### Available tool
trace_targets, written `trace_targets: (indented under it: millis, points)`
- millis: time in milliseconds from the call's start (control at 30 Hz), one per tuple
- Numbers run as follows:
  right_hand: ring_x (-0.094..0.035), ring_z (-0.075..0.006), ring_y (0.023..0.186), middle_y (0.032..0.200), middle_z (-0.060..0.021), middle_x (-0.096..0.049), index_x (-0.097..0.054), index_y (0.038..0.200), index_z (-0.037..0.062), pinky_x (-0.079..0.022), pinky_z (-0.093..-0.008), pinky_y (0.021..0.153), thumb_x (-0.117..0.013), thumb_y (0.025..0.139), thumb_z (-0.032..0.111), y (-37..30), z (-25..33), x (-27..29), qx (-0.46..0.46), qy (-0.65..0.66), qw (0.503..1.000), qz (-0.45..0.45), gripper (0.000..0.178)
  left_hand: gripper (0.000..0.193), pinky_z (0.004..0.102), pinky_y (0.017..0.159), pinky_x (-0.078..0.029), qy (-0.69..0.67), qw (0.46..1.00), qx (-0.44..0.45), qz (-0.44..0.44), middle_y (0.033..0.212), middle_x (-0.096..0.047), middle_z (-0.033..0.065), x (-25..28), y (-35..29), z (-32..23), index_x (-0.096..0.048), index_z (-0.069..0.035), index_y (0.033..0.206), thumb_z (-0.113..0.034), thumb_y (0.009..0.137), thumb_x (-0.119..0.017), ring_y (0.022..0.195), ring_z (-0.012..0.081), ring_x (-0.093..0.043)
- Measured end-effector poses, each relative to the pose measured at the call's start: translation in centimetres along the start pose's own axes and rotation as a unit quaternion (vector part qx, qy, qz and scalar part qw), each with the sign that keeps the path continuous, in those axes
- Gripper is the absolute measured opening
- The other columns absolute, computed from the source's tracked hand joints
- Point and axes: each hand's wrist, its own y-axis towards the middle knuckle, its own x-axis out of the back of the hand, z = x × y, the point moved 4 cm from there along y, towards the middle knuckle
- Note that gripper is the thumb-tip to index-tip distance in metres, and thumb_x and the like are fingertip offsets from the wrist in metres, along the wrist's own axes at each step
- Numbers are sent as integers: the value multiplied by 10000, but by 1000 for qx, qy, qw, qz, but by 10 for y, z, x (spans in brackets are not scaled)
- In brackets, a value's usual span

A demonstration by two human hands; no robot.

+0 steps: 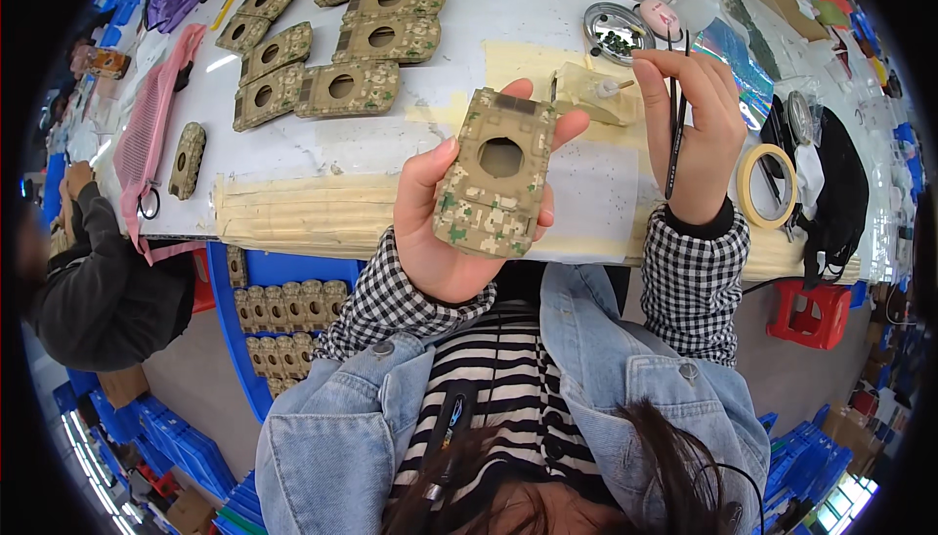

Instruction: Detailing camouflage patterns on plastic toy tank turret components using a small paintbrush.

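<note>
Denim jacket (337, 457) cloth lies nearest, at six o'clock, with a blue tray (293, 266) of small camouflage shells (293, 307) at eight. Just above the centre of the view, the left hand (437, 247) grips a camouflage hull (479, 198), thumb along one side and fingers behind and around the other, its round opening facing up toward the camera. At two o'clock, the right hand (711, 129) pinches black tweezers (674, 134), tips upward and apart, well clear of the hull.

Judging by this pose, the step in hand is close work on that single piece, presented in one hand with the tool ready in the other. The next move would call for a steady left hand and a light, carefully aimed squeeze; whether on the hull or elsewhere, I cannot tell.

Beyond on the table (298, 161), a tape roll (748, 186) sits just short of three o'clock and a pale block (576, 95) between one and two. Farther, a round dish (589, 22) of dark green bits (618, 42) stands at one, and more hulls (376, 90) cluster around eleven.
</note>
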Motion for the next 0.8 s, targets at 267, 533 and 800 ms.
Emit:
trace_targets:
  millis: [267, 533, 800]
  points:
    - [-531, -209, 678, 697, -53, -604, -654, 805, 45, -421, -297, 623, -695, 778, 76, -1, -6, 2, -12, 2, 1000, -25, 57, 709, 286, 589, -474, 39, 999, -23, -2, 1435, -226, 296, 0, -2, -2, -163, -70, 1449, -426, 879, -387, 718, 186, -545]
    - [-562, -202, 730, 760, -79, -635, -661, 837, 18, -446, -294, 715, -668, 807, 62, -1, -1, 8, -31, 12, 999, -19, 54, 779, 426, 1032, -411, 117, 966, -218, 71, 1365, -365, 217, 34, -55, -64, -143, -53, 1440, -388, 884, -573, 1209, 352, -457]
    - [-589, -157, 807, 899, -93, -670, -649, 913, -13, -452, -272, 770, -605, 873, 57, -4, 0, 10, -55, 17, 998, 20, 92, 509, 372, 927, -482, 502, 666, -440, -331, 1199, -506, 155, 78, -164, -174, -330, -13, 1289, -37, 865, -611, 1072, 247, -551]
